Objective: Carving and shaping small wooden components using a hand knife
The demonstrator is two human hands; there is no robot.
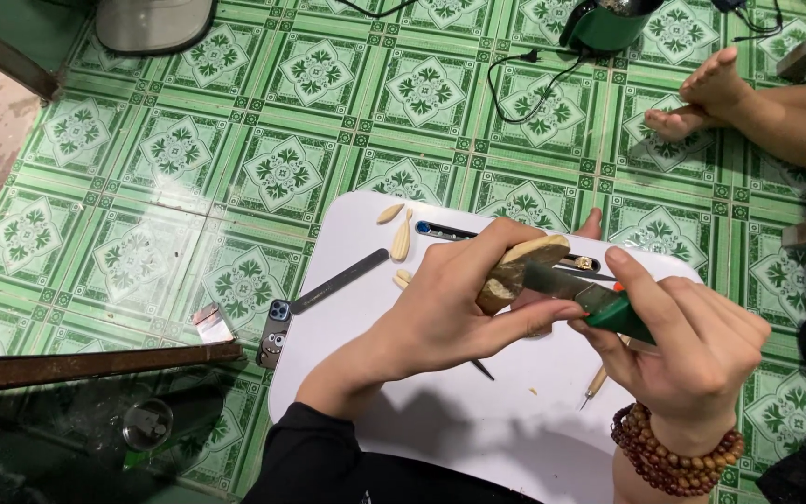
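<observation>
My left hand (pixel 440 303), at the centre of the frame, is closed around a small piece of wood (pixel 520 266), pale on its cut top face and darker along the side; the fingers wrap it from behind and the thumb lies stretched beneath it. My right hand (pixel 692 345), at centre right, is clenched on the green handle of a knife (pixel 599 303), with the index finger extended along the top. The blade lies flat against the wood, just under its pale face. A brown bead bracelet (pixel 673 457) circles my right wrist.

Both hands are above a white board (pixel 478 420) filling the lower centre. On the board's upper left lie pale wood slivers (pixel 400 238), a long dark flat file (pixel 340 280) and a pen-shaped tool (pixel 445 230). A thin pointed tool (pixel 595 385) lies below my right hand. A phone (pixel 274 333) rests on the green patterned floor tiles (pixel 179 149) at the board's left edge. Another person's bare foot (pixel 706 93) is at upper right.
</observation>
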